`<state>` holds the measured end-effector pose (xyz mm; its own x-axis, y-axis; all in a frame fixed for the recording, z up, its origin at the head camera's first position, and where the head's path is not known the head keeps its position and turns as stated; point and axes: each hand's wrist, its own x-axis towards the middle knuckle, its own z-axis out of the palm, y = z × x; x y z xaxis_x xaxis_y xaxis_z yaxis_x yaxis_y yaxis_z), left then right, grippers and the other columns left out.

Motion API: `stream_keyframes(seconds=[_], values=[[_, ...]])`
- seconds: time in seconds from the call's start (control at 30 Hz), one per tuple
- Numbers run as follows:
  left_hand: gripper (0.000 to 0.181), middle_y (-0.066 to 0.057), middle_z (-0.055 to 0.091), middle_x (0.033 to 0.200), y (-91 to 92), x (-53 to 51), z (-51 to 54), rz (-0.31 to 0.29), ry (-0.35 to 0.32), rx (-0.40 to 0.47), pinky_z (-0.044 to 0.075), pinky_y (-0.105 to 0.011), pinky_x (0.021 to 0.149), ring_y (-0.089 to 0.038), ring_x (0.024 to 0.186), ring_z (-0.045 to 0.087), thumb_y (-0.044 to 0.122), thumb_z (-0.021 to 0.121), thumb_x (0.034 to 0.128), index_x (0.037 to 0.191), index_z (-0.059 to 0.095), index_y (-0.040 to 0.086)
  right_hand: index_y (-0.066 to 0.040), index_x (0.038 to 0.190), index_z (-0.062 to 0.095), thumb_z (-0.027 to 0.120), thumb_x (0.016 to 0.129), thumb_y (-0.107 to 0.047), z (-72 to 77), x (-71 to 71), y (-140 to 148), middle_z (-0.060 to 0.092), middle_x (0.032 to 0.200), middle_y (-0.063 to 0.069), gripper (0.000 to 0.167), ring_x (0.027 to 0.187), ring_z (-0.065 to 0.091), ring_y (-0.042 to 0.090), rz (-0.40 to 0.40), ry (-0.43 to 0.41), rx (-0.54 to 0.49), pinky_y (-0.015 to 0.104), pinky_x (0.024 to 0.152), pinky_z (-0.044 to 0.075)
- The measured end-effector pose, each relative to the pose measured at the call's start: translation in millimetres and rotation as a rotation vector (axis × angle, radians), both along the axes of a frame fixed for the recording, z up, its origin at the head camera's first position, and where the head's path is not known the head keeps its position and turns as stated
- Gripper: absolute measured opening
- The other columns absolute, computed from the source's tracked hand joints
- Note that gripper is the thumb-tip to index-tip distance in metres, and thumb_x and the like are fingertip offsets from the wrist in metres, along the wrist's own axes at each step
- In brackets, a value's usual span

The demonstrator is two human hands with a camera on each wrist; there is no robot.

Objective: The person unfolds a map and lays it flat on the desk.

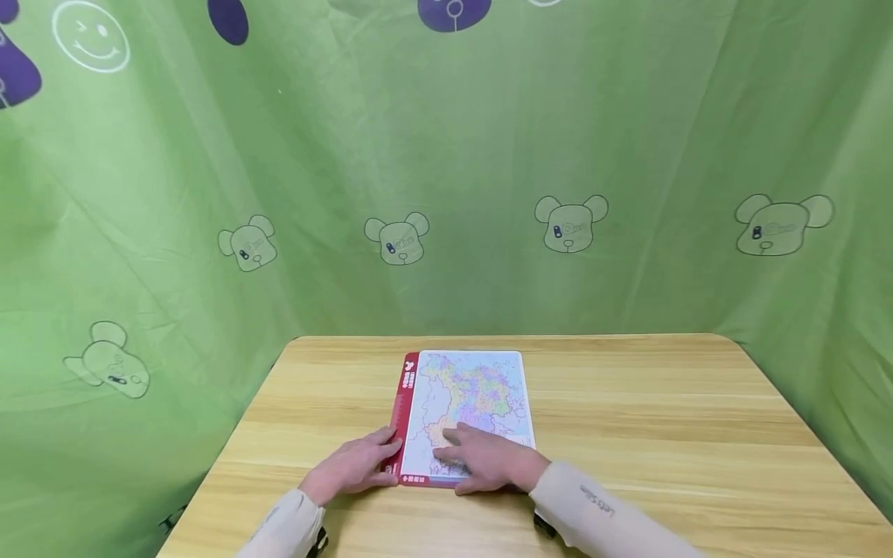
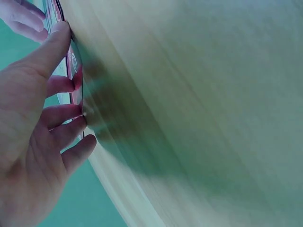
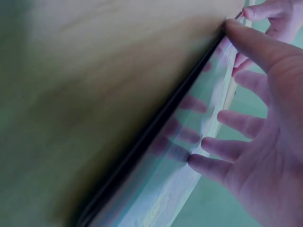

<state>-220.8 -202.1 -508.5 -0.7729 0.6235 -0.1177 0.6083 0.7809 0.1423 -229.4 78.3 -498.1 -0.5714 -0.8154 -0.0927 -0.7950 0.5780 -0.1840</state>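
Note:
A flat board printed with a coloured map (image 1: 432, 395), red along its left side, lies on the wooden table in the head view. My left hand (image 1: 359, 461) rests at the board's near left corner, fingertips along the red strip and thumb at the near edge. Over the lower part of the map my right hand (image 1: 491, 457) spreads its fingers, with the thumb at the near edge. The right wrist view shows its fingertips touching the glossy board (image 3: 161, 189), which mirrors them. In the left wrist view the left fingers bend slightly at the board's edge.
The wooden table (image 1: 663, 434) extends to both sides of the board. A green curtain (image 1: 481, 155) with bear-head prints hangs behind the table and along its sides.

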Motion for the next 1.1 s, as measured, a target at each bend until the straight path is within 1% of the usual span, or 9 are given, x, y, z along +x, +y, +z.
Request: stream_keyframes(seconds=[0.17,0.37,0.7,0.97,1.1], values=[[0.071,-0.019,0.031,0.149,0.5,-0.3,0.2,-0.005,-0.001,-0.017,0.035,-0.044,0.105,-0.032,0.134,0.034,0.051,0.057,0.088,0.141,0.043,0.006,-0.025,0.143,0.044,0.064,0.086,-0.049,-2.7,-0.3,-8.5,0.035,0.148,0.012,0.065,0.133,0.034,0.037,0.01,0.009,0.009,0.043,0.107,0.033],[0.071,-0.019,0.029,0.15,1.6,-0.8,1.4,0.0,-0.024,-0.002,0.034,-0.042,0.106,-0.032,0.135,0.032,0.048,0.058,0.0887,0.142,0.041,0.005,-0.025,0.143,0.044,0.065,0.085,-0.047,-3.7,-2.0,-14.7,0.035,0.148,0.01,0.065,0.133,0.035,0.035,0.007,0.027,0.024,0.043,0.107,0.033],[0.071,-0.019,0.028,0.15,2.4,-1.4,0.1,0.0,-0.027,-0.005,0.034,-0.041,0.107,-0.031,0.135,0.032,0.048,0.059,0.0886,0.142,0.041,0.005,-0.024,0.142,0.046,0.063,0.088,-0.043,-5.9,-3.5,-15.2,0.041,0.145,0.009,0.06,0.132,0.038,0.026,0.019,0.009,0.011,0.041,0.106,0.035],[0.07,-0.019,0.029,0.15,1.4,-2.5,-0.3,0.0,-0.034,-0.01,0.034,-0.041,0.107,-0.031,0.135,0.032,0.047,0.059,0.0891,0.142,0.042,0.005,-0.02,0.14,0.048,0.061,0.09,-0.041,1.8,-1.6,-11.9,0.049,0.138,0.008,0.056,0.125,0.047,0.022,0.052,0.031,-0.008,0.036,0.102,0.04],[0.07,-0.02,0.029,0.15,1.2,-2.7,0.0,0.001,-0.031,-0.007,0.034,-0.041,0.106,-0.032,0.135,0.033,0.047,0.059,0.0886,0.142,0.042,0.004,-0.019,0.14,0.048,0.059,0.092,-0.039,4.0,-1.4,-10.5,0.052,0.135,0.007,0.053,0.121,0.051,0.021,0.085,0.043,-0.02,0.035,0.099,0.043]])
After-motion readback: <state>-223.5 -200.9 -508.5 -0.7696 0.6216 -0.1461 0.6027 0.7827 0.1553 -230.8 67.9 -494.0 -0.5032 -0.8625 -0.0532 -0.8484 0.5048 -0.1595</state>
